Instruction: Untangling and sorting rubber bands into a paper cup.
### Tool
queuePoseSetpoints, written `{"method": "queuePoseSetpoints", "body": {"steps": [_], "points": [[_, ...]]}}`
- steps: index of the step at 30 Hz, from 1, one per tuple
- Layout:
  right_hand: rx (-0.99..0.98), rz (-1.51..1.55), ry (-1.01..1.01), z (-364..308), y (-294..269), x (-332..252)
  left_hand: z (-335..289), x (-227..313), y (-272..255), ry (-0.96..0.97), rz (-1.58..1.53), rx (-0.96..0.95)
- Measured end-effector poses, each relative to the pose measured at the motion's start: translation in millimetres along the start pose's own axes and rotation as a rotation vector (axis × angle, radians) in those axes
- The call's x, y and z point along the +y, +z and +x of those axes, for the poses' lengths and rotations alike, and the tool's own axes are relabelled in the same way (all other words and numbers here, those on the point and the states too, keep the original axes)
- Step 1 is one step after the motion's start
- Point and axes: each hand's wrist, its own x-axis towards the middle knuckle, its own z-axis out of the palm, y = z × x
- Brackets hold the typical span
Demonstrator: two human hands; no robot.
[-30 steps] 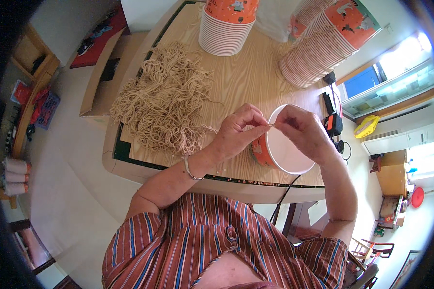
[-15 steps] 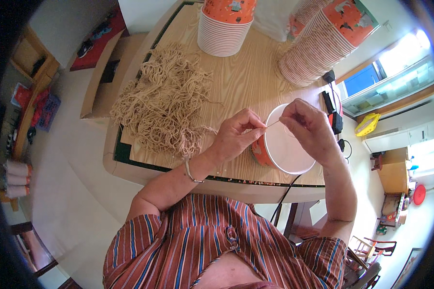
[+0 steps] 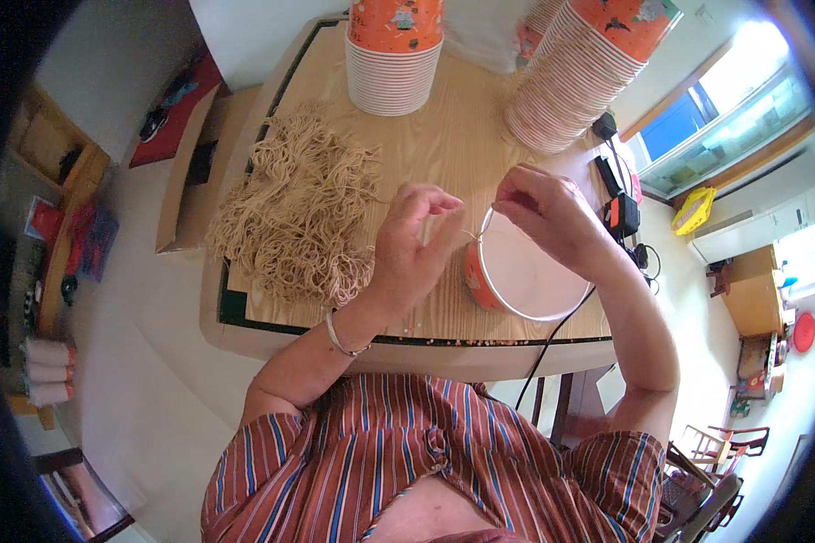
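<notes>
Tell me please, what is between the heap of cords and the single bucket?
In the head view, the left hand, with wooden tabletop showing beside it.

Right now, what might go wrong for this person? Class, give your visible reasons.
The loose cord pile looks tangled, so strands could snag. The orange bucket sits near the front edge of the table; a knock might tip it off. The black cable crosses that edge beside the bucket and could get caught.
</notes>
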Motion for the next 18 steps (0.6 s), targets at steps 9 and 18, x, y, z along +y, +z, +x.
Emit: {"method": "queuePoseSetpoints", "body": {"steps": [9,18], "points": [[-0.33,0.428,0.337,8.0,-22.2,9.5,-2.6,27.8,16.7,-0.189,0.056,-0.203],[-0.304,0.075,0.338,-0.1,-77.7,55.5,2.6,25.9,19.1,-0.3,0.044,-0.21]]}}
